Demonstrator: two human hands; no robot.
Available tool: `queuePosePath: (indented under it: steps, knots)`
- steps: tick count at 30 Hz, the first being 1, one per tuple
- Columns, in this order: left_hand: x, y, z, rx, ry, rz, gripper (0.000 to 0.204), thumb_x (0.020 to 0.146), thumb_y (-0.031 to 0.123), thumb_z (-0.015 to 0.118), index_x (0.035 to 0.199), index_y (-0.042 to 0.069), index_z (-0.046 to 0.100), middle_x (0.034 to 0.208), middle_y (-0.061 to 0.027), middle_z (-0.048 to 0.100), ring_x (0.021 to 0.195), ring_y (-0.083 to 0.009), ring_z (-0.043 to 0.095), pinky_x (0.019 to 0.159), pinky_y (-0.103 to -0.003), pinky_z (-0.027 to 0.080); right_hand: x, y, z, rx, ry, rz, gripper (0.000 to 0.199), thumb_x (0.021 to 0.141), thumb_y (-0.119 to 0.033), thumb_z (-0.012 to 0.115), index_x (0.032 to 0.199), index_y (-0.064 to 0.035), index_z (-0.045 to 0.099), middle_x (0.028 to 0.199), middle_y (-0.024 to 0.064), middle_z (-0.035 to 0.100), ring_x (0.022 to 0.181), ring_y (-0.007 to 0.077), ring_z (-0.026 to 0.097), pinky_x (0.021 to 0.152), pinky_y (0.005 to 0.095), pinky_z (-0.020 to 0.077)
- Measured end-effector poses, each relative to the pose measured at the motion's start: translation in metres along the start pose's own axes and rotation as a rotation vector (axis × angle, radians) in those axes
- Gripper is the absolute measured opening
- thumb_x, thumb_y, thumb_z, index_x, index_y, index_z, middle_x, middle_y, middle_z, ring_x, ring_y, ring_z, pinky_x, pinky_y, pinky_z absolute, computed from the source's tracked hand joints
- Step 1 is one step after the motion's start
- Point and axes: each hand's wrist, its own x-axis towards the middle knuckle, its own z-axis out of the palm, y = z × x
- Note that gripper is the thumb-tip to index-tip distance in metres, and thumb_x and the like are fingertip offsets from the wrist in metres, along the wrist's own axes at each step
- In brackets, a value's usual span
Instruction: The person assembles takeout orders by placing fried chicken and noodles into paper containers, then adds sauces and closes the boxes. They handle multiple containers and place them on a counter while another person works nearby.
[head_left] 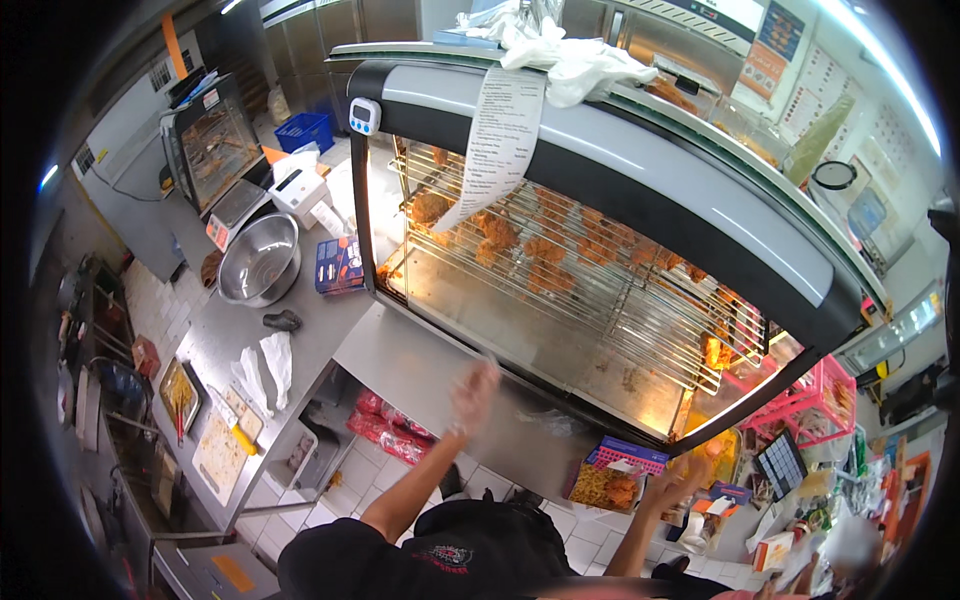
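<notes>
My left hand (474, 396), in a thin clear glove, is raised over the steel counter ledge (405, 355) before a lit glass display cabinet (480, 305). Motion smears its fingers, and I make out nothing in them. Pieces of fried chicken (545, 250) lie on the cabinet's wire rack (620, 310). Lower right, my right hand (682, 482) has its fingers stretched out and seems to hold nothing. Just left of it stands an open box (592, 496) of yellow noodles or rice with a fried piece. A pink basket (628, 456) is behind that box.
A long paper slip (500, 135) hangs over the cabinet front. On the left counter are a steel bowl (262, 258), a printed box (340, 265), a cutting board (222, 455) and a yellow-handled knife (240, 436). Red packages (385, 428) lie under the ledge. Pink crates (815, 400) stand right.
</notes>
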Motion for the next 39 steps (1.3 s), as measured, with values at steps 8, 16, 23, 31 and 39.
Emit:
queuePosePath:
  steps: [8, 16, 23, 31, 39]
  knots:
    - [0.191, 0.233, -0.131, 0.239, 0.115, 0.44, 0.048, 0.087, 0.032, 0.079, 0.118, -0.002, 0.068, 0.112, -0.0175, 0.073, 0.104, -0.0344, 0.068, 0.09, -0.044, 0.053, 0.263, -0.3, 0.152, 0.495, -0.251, -0.687, 0.016, 0.096, 0.0, 0.06, 0.11, -0.0019, 0.068, 0.109, 0.0143, 0.069, 0.106, 0.0327, 0.064, 0.093, 0.0442, 0.0502]
    - [0.22, 0.184, -0.1, -0.542, -0.311, 0.171, 0.038, 0.092, 0.029, 0.075, 0.111, -0.004, 0.071, 0.1, -0.0121, 0.075, 0.087, -0.0182, 0.07, 0.078, -0.035, 0.055, 0.323, -0.411, 0.231, -0.321, -0.407, -0.961, 0.031, 0.095, -0.031, 0.069, 0.12, -0.0128, 0.073, 0.126, 0.0049, 0.066, 0.128, 0.0244, 0.051, 0.102, 0.0449, 0.0407]
    - [0.18, 0.168, -0.07, -0.49, -0.683, 0.143, 0.029, 0.094, 0.02, 0.075, 0.111, -0.002, 0.07, 0.099, -0.0053, 0.073, 0.087, -0.0099, 0.062, 0.08, -0.03, 0.052, 0.287, -0.327, 0.188, -0.35, -0.199, -1.051, 0.032, 0.097, -0.04, 0.066, 0.11, -0.0118, 0.072, 0.145, 0.0021, 0.059, 0.145, 0.0228, 0.04, 0.112, 0.0473, 0.0382]
    - [0.113, 0.244, 0.041, -0.554, -0.98, 0.247, 0.032, 0.096, 0.023, 0.072, 0.115, -0.002, 0.071, 0.101, -0.0065, 0.074, 0.085, -0.0104, 0.064, 0.079, -0.031, 0.053, 0.329, -0.167, 0.092, -0.479, -0.103, -0.869, 0.03, 0.1, -0.031, 0.061, 0.123, -0.0111, 0.062, 0.138, 0.0047, 0.065, 0.14, 0.0232, 0.051, 0.114, 0.0457, 0.0398]
    - [0.057, 0.311, 0.132, -0.696, -1.1, 0.233, 0.036, 0.096, 0.023, 0.071, 0.116, -0.007, 0.069, 0.104, -0.0125, 0.076, 0.086, -0.0142, 0.068, 0.081, -0.033, 0.056, 0.385, -0.044, 0.015, -0.297, -0.233, -0.551, 0.046, 0.098, -0.033, 0.062, 0.136, -0.0068, 0.056, 0.134, 0.0139, 0.056, 0.122, 0.0343, 0.056, 0.105, 0.0485, 0.044]
